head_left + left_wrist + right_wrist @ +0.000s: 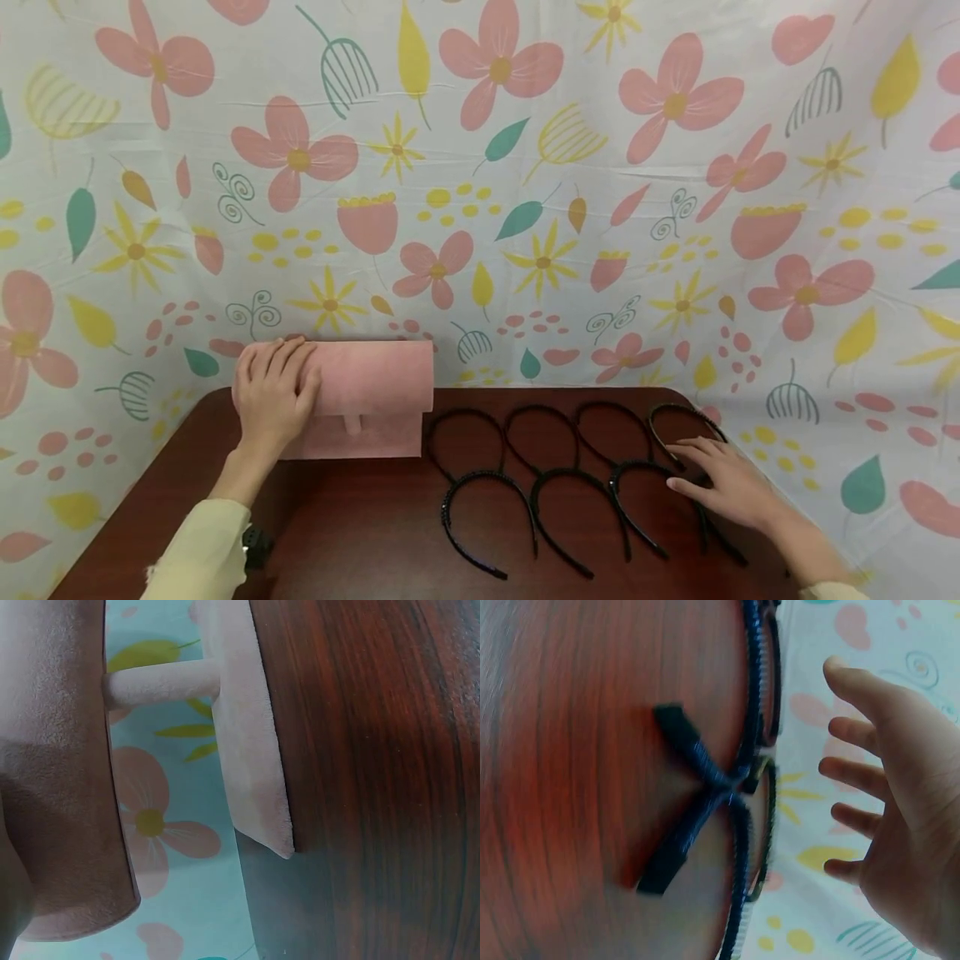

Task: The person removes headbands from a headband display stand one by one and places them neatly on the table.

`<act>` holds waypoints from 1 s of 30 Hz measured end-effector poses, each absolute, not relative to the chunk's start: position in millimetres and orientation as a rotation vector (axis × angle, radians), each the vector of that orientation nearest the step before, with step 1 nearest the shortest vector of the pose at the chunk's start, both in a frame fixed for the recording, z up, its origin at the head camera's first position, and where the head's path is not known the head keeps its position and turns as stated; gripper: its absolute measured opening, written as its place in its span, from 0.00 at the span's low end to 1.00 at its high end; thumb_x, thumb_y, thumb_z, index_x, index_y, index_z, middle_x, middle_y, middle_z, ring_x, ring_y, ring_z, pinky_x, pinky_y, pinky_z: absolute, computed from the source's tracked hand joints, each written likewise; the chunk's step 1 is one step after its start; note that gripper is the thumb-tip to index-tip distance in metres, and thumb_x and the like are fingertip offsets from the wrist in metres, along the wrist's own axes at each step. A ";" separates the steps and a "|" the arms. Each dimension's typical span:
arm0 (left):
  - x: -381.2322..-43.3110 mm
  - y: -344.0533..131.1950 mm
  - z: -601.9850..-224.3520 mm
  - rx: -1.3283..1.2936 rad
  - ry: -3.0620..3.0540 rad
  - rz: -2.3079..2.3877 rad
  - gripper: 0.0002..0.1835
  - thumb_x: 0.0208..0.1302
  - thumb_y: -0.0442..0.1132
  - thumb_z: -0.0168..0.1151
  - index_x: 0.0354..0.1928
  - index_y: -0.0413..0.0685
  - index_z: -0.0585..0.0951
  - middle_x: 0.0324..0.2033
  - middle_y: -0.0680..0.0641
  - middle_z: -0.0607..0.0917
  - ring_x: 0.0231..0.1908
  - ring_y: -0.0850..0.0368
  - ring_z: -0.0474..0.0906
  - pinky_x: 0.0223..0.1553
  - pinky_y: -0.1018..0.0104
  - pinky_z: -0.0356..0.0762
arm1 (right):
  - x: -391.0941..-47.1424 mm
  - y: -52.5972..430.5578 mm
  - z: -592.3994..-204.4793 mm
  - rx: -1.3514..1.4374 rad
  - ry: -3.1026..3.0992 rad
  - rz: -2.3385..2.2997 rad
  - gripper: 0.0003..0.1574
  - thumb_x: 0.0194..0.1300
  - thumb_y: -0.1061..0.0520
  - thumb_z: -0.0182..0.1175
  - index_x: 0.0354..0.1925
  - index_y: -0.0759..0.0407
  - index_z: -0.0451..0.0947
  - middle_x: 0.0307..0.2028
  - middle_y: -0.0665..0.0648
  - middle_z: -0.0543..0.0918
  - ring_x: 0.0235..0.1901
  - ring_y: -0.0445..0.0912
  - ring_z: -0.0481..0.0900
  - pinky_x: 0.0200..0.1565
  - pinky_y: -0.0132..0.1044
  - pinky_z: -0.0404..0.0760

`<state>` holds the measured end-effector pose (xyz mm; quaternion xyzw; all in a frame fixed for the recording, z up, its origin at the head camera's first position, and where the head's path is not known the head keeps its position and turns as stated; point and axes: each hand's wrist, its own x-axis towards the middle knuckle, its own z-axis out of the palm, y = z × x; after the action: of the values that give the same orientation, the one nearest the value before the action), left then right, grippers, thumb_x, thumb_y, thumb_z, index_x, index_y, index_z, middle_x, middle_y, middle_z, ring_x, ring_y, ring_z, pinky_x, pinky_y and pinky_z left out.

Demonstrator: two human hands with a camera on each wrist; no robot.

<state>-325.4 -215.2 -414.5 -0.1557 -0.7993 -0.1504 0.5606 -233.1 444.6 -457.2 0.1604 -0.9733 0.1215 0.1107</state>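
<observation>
A pink plush headband stand, with a thick horizontal roll on a short post and a flat base, stands upright at the back left of the table. My left hand holds the roll's left end, fingers bent over its top; the far fingertips are hidden. In the left wrist view the roll sits apart from its base. My right hand is over the rightmost headbands, fingers spread and holding nothing. Nearest it are a gold-toned headband and a dark studded headband.
Several dark headbands lie in two overlapping rows on the brown table, including a beaded headband at front left. A flower-patterned cloth hangs behind the table's back edge. A small black device sits by the left sleeve.
</observation>
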 end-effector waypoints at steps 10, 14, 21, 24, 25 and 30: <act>-326.0 -215.7 -408.4 -0.374 -2.018 -0.376 0.23 0.67 0.50 0.51 0.55 0.44 0.82 0.56 0.39 0.82 0.61 0.38 0.71 0.71 0.39 0.51 | -238.7 410.2 -452.4 0.533 -2.769 0.391 0.35 0.63 0.39 0.65 0.64 0.52 0.75 0.62 0.63 0.76 0.64 0.67 0.69 0.57 0.68 0.66; -322.1 -217.5 -409.2 -0.403 -1.988 -0.356 0.24 0.66 0.50 0.51 0.55 0.43 0.83 0.56 0.38 0.82 0.61 0.39 0.71 0.70 0.39 0.55 | -240.0 394.5 -451.4 0.531 -2.763 0.425 0.36 0.64 0.37 0.63 0.65 0.50 0.73 0.63 0.63 0.76 0.64 0.66 0.69 0.58 0.69 0.65; -313.3 -221.1 -413.5 -0.447 -1.913 -0.372 0.24 0.63 0.47 0.53 0.55 0.40 0.82 0.54 0.37 0.82 0.58 0.37 0.74 0.65 0.37 0.60 | -243.4 373.1 -452.9 0.528 -2.726 0.428 0.38 0.64 0.36 0.63 0.65 0.52 0.73 0.64 0.60 0.75 0.66 0.64 0.68 0.60 0.70 0.61; -308.6 -224.5 -417.6 -0.438 -1.900 -0.397 0.23 0.63 0.46 0.54 0.54 0.40 0.82 0.53 0.36 0.81 0.56 0.36 0.74 0.60 0.37 0.64 | -245.5 368.6 -454.2 0.533 -2.721 0.419 0.40 0.63 0.35 0.63 0.66 0.53 0.72 0.65 0.61 0.74 0.67 0.63 0.67 0.61 0.69 0.61; -307.3 -225.7 -418.6 -0.438 -1.884 -0.405 0.23 0.63 0.46 0.54 0.53 0.40 0.83 0.52 0.36 0.81 0.55 0.36 0.75 0.58 0.37 0.65 | -246.6 367.3 -455.2 0.537 -2.719 0.414 0.40 0.63 0.35 0.63 0.67 0.53 0.72 0.65 0.61 0.74 0.67 0.63 0.67 0.62 0.69 0.60; -300.5 -230.4 -421.5 -0.457 -1.870 -0.383 0.21 0.64 0.46 0.53 0.50 0.40 0.84 0.49 0.36 0.82 0.50 0.35 0.75 0.52 0.37 0.67 | -247.9 362.3 -457.5 0.542 -2.731 0.412 0.44 0.62 0.33 0.63 0.68 0.54 0.70 0.66 0.63 0.72 0.67 0.65 0.66 0.64 0.70 0.58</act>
<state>-300.5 -230.4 -421.5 -0.1936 -0.7919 -0.1622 0.5559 -247.9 362.3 -457.5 0.1901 -0.9573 0.1446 0.1630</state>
